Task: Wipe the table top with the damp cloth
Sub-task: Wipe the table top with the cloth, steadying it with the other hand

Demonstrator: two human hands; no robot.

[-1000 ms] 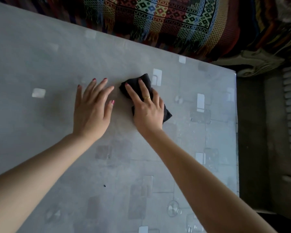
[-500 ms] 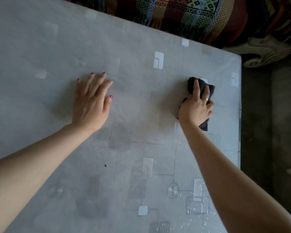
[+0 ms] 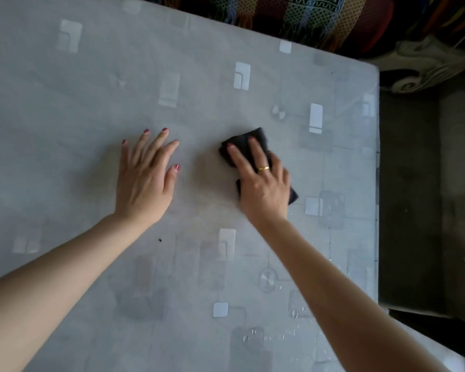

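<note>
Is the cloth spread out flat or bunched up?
Bunched: the dark cloth is a compact wad under the right hand, pressed on the table.

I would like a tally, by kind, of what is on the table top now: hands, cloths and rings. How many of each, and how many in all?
Hands: 2, the left hand flat on the table, the right hand pressing the cloth
Cloths: 1, the dark cloth
Rings: 1, the gold ring on the right hand
Total: 4
</note>
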